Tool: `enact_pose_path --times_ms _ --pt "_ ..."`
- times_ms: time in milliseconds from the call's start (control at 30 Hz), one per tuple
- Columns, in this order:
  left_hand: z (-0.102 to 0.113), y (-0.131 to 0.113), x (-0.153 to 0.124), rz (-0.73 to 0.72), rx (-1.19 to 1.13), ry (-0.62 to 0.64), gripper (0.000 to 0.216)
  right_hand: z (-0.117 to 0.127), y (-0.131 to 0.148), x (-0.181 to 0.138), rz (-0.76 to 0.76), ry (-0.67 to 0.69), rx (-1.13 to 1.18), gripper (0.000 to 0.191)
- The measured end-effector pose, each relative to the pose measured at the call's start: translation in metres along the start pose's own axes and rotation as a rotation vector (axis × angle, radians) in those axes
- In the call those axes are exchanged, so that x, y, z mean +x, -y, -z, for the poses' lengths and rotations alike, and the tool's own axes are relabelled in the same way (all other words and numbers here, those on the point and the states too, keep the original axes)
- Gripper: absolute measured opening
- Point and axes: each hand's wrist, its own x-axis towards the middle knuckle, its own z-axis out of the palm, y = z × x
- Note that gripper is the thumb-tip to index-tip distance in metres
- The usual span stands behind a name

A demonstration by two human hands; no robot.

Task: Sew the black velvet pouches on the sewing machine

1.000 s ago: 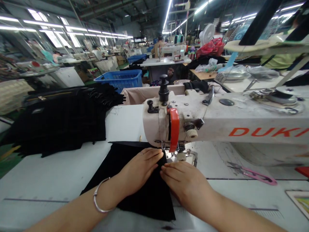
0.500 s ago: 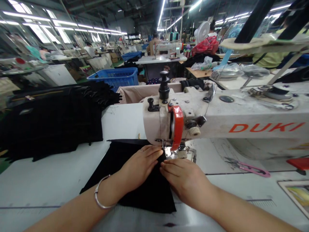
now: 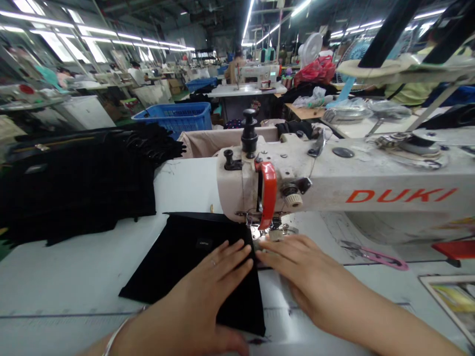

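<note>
A black fabric piece lies flat on the white sewing table, its right edge under the presser foot of a cream DUKI sewing machine. My left hand lies flat on the fabric, fingers stretched toward the needle, a ring on one finger. My right hand rests flat at the fabric's right edge just in front of the presser foot, fingers extended. A small label shows on the fabric.
A heap of black garments covers the table's left side. Pink thread snips lie to the right of the machine. A blue basket and a beige bin stand behind. Other workers sit at machines far back.
Both hands have drawn back toward me from the needle and flattened out. More of the fabric near the presser foot shows, including the small label.
</note>
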Motion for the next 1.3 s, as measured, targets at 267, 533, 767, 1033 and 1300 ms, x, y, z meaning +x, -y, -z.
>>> enact_pose_path --times_ms 267,533,767,1033,1300 --pt "-0.021 -0.024 -0.020 0.054 -0.075 -0.173 0.057 -0.011 -0.038 0.024 -0.280 -0.183 -0.244 0.015" --pt "-0.026 -0.024 -0.023 0.198 -0.245 -0.382 0.037 -0.027 0.025 -0.010 -0.042 -0.099 0.104 0.018" --pt "-0.023 -0.031 -0.021 -0.038 -0.028 -0.368 0.042 -0.062 0.045 -0.034 0.116 -0.244 0.184 0.014" --pt "-0.031 -0.033 -0.017 -0.135 0.105 -0.273 0.041 -0.064 0.044 -0.031 0.158 -0.321 0.189 0.011" --pt "-0.027 -0.029 -0.016 -0.182 0.112 -0.158 0.039 -0.051 0.047 -0.029 0.148 -0.312 0.212 0.018"
